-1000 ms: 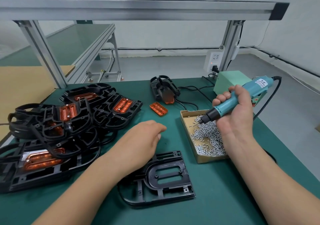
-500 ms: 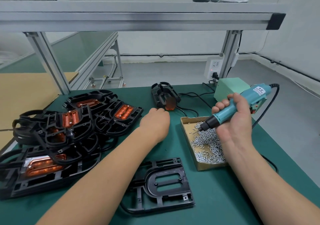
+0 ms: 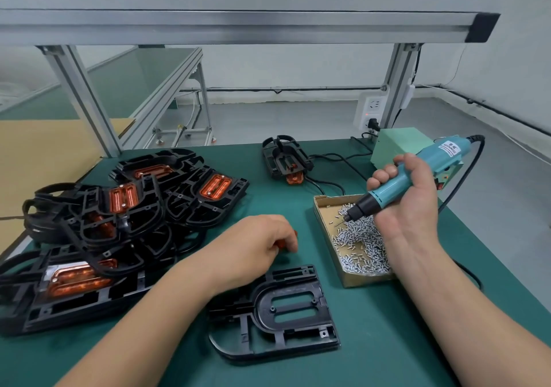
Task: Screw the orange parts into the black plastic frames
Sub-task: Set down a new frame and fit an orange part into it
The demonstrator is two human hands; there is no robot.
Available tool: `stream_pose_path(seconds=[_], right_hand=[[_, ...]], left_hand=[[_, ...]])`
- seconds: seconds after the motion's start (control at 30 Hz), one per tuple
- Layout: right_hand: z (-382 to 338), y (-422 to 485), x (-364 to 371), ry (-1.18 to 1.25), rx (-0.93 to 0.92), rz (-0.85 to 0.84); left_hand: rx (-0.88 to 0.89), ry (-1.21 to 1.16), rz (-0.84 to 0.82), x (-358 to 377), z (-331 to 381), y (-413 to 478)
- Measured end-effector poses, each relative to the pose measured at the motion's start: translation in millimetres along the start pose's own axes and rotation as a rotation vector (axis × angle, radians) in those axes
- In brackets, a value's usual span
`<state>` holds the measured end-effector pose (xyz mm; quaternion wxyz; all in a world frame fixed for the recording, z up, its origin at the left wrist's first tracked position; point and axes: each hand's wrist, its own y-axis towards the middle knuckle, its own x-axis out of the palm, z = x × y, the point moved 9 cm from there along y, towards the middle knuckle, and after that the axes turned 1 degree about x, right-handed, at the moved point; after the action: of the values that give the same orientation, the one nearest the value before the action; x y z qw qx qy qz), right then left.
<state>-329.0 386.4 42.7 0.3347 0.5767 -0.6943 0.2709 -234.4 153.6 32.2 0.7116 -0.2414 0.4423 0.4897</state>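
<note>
A bare black plastic frame (image 3: 283, 312) lies flat on the green mat at the near centre. Just behind it my left hand (image 3: 259, 243) grips a small orange part (image 3: 283, 245), mostly hidden under my fingers. My right hand (image 3: 405, 204) holds a teal electric screwdriver (image 3: 396, 183) slanted down, its bit tip just over the screws (image 3: 360, 246) in a shallow cardboard box (image 3: 325, 231).
A heap of black frames with orange parts fitted (image 3: 119, 222) fills the left of the mat. One more frame (image 3: 286, 160) lies at the back centre beside black cables. A green power unit (image 3: 399, 145) stands back right. Aluminium posts and a shelf rise above.
My left hand reached back to the loose orange part behind the frame, took it and drew it toward the near frame. My right hand with the screwdriver stayed over the screw box.
</note>
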Motion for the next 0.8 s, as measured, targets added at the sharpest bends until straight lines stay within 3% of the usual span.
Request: stream_pose_path(seconds=[0.13, 0.23, 0.43, 0.7, 0.8], right_hand=[[2, -1, 0, -0.01, 0.001, -0.004], [2, -1, 1, -0.01, 0.0, -0.006], [3, -1, 2, -0.009, 0.006, -0.018], [3, -1, 1, -0.001, 0.006, -0.012], [3, 0, 0, -0.002, 0.006, -0.008]], left_hand=[[0.029, -0.04, 0.089, -6, -1, -5], [-0.076, 0.06, 0.163, -14, -17, -8], [-0.308, 0.13, 0.054, -10, -37, -16], [-0.298, 0.071, 0.057, -9, -34, -19], [-0.318, -0.058, 0.081, -7, -41, -20]])
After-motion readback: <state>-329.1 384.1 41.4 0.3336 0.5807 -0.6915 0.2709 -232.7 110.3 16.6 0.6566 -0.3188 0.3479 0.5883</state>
